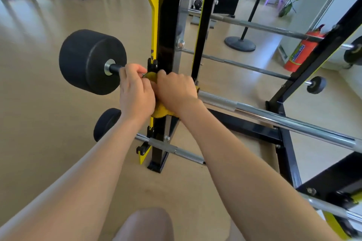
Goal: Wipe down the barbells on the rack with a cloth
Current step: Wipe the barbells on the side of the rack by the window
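A chrome barbell [274, 117] lies across the black and yellow rack [166, 25], with a large black weight [88, 60] on its left end. My left hand [135, 94] grips the bar just right of that weight. My right hand [174, 90] is closed on a yellow cloth [161, 111] wrapped around the bar at the rack's upright. The two hands touch. Most of the cloth is hidden under my hands; only bits show above and below them.
More barbells rest on the rack: two higher ones [244, 66] behind, a lower one [172, 149] with a small black weight [106, 123], another at bottom right [333, 209]. A red fire extinguisher [299, 51] and a fan stand [240, 43] stand at the right. My knee [145, 225] shows below.
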Tool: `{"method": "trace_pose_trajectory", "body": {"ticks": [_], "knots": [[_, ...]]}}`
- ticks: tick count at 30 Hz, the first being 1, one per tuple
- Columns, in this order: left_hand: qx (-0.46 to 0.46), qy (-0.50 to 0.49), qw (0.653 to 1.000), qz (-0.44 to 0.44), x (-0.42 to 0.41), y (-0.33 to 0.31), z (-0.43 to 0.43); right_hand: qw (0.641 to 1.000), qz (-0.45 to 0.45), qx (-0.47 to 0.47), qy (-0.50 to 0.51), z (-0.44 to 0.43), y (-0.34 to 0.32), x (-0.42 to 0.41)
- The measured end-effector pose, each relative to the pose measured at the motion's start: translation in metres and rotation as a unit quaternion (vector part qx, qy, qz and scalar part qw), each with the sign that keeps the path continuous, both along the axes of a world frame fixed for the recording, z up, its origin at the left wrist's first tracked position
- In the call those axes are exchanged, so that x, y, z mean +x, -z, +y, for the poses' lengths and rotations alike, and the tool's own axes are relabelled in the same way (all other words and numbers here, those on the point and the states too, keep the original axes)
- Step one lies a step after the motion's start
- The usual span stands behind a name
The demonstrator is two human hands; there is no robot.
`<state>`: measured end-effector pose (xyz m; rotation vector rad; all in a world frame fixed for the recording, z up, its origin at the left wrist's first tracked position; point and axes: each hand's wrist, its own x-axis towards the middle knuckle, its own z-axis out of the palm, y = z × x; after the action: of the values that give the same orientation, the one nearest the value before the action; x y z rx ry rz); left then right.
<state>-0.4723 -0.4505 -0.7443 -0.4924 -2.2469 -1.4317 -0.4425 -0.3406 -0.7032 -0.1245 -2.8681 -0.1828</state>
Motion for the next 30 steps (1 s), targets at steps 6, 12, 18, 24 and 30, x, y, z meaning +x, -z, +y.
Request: {"method": "trace_pose_trajectory", "body": {"ticks": [6, 12, 18, 24, 30], "knots": [[0.007, -0.036, 0.999, 0.013, 0.004, 0.002, 0.006, 0.993, 0.049, 0.009, 0.111, 0.088, 0.01, 0.113], [0.049, -0.004, 0.998, -0.04, 0.005, -0.004, 0.003, 0.976, 0.022, -0.041, 0.215, 0.058, -0.001, 0.078], [0.129, 0.013, 0.985, -0.118, 0.01, -0.011, 0.003, 0.998, 0.059, -0.012, 0.001, -0.007, 0.014, 0.016], [0.189, -0.021, 0.964, -0.183, 0.012, -0.008, 0.007, 0.99, 0.063, -0.102, -0.08, 0.033, 0.01, 0.052], [0.163, -0.008, 0.962, -0.221, 0.013, -0.01, 0.004, 0.979, 0.161, -0.12, -0.042, 0.011, -0.015, 0.026]]}}
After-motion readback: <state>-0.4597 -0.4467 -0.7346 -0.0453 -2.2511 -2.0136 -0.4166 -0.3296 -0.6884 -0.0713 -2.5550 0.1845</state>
